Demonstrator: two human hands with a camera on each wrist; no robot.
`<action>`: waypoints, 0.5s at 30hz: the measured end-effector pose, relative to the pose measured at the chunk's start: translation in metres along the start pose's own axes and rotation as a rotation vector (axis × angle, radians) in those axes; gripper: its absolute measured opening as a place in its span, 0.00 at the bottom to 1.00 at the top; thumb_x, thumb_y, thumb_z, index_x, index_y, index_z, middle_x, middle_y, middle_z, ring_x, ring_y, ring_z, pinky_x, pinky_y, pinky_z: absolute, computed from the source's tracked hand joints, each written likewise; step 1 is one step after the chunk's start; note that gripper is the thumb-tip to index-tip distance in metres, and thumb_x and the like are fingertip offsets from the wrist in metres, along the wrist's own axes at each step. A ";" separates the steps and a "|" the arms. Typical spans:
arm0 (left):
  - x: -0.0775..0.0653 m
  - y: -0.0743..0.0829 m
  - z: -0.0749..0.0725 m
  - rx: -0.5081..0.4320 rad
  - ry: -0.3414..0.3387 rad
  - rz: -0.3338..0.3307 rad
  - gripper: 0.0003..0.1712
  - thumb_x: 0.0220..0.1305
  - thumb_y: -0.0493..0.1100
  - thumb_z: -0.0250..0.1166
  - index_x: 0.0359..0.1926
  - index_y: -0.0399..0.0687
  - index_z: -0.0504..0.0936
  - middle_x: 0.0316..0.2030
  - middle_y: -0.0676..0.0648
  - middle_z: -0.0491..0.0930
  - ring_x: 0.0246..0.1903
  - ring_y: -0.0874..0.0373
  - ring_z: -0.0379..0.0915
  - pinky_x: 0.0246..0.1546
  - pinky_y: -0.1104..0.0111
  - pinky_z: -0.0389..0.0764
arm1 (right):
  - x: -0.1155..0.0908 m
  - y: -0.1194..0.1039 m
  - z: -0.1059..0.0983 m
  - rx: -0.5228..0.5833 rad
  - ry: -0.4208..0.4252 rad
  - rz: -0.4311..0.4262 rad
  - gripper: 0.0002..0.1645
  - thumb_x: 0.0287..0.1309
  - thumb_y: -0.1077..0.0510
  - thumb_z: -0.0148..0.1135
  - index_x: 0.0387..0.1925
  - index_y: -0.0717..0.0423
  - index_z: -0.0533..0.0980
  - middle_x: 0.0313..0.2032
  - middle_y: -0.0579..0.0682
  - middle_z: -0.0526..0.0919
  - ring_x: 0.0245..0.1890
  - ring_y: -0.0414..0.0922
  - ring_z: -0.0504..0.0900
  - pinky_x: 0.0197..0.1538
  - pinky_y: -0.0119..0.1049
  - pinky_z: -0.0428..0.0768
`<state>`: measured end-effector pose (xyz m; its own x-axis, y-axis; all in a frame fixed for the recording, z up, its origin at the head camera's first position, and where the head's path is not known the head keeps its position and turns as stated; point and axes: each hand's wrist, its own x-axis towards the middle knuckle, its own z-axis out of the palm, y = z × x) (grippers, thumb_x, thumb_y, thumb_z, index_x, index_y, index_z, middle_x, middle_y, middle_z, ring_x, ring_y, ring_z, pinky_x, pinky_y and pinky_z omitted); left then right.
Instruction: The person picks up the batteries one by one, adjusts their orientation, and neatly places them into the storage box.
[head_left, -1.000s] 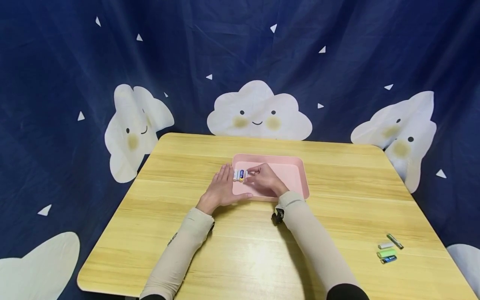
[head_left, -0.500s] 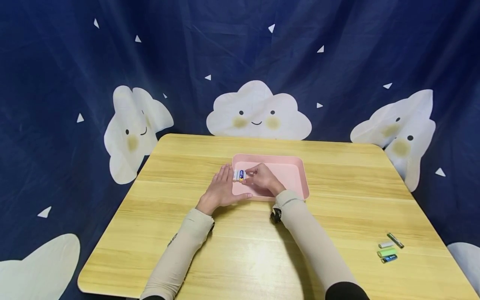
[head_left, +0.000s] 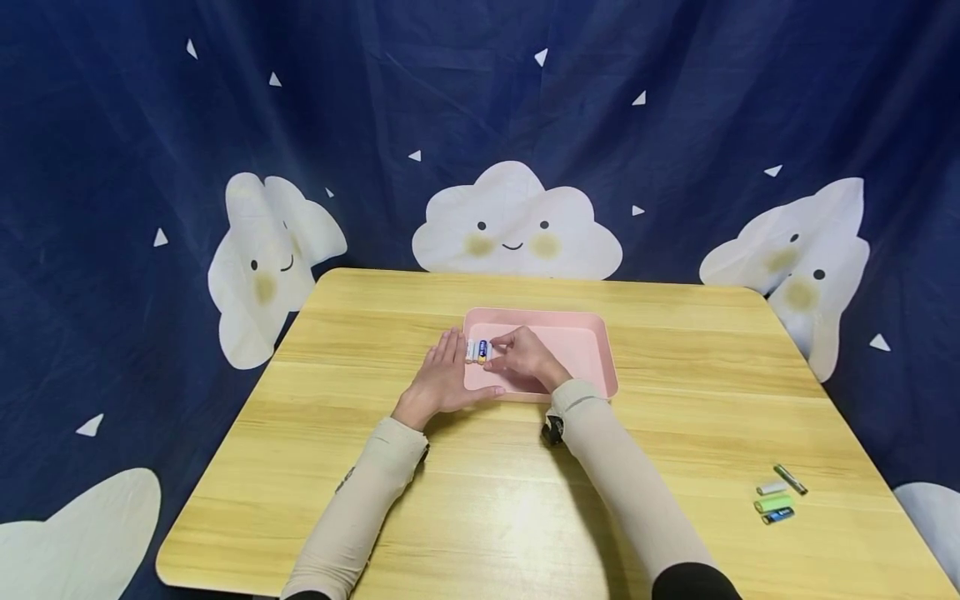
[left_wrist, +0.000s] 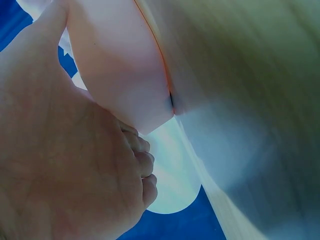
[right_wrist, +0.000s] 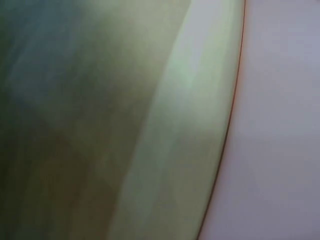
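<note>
A shallow pink tray (head_left: 573,354) lies on the wooden table. At its left end, a white battery (head_left: 471,352) and a blue-and-yellow battery (head_left: 483,350) lie side by side. My right hand (head_left: 525,354) reaches in and pinches a pale battery (head_left: 491,351) by its ends, right beside the blue one; fingertips partly hide it. My left hand (head_left: 442,375) rests along the tray's left side, fingers straight, thumb stretched along the front rim. In the left wrist view, that hand (left_wrist: 75,140) is against the tray's outer wall (left_wrist: 120,65). The right wrist view shows only tray and table.
On the table's right side lie a white battery (head_left: 771,489), a green battery (head_left: 773,504), a blue-and-black battery (head_left: 777,516) and a dark slim battery (head_left: 791,479). A dark blue curtain (head_left: 375,100) with clouds hangs behind the table (head_left: 480,500).
My right hand has shifted slightly left, bringing the pinched battery close against the blue-and-yellow one. My left hand has stayed in place.
</note>
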<state>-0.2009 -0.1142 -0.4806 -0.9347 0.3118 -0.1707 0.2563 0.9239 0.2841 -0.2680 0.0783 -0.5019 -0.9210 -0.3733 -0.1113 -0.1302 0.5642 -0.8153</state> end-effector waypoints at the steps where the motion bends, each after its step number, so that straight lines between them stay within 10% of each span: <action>1: 0.000 0.000 0.000 -0.003 0.002 0.001 0.75 0.59 0.83 0.56 0.82 0.32 0.37 0.83 0.33 0.33 0.84 0.40 0.30 0.83 0.47 0.45 | 0.000 0.000 0.000 0.000 -0.003 0.000 0.35 0.46 0.57 0.83 0.57 0.62 0.83 0.37 0.61 0.91 0.14 0.35 0.63 0.20 0.26 0.63; 10: -0.001 -0.001 0.000 -0.009 0.007 0.003 0.75 0.59 0.83 0.56 0.82 0.32 0.37 0.83 0.33 0.33 0.84 0.40 0.30 0.83 0.48 0.45 | -0.009 -0.001 -0.010 0.016 -0.002 0.036 0.33 0.51 0.55 0.81 0.59 0.61 0.82 0.57 0.60 0.87 0.14 0.35 0.64 0.26 0.27 0.69; 15: -0.001 -0.001 -0.001 -0.021 0.009 0.004 0.75 0.58 0.83 0.57 0.82 0.32 0.38 0.83 0.33 0.33 0.84 0.40 0.31 0.83 0.48 0.45 | -0.019 -0.004 -0.024 0.028 0.040 0.053 0.30 0.56 0.57 0.77 0.60 0.60 0.82 0.41 0.56 0.89 0.14 0.37 0.61 0.19 0.29 0.62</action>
<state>-0.2000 -0.1156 -0.4796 -0.9360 0.3131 -0.1609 0.2547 0.9178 0.3045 -0.2586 0.1009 -0.4823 -0.9404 -0.3131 -0.1324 -0.0707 0.5611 -0.8247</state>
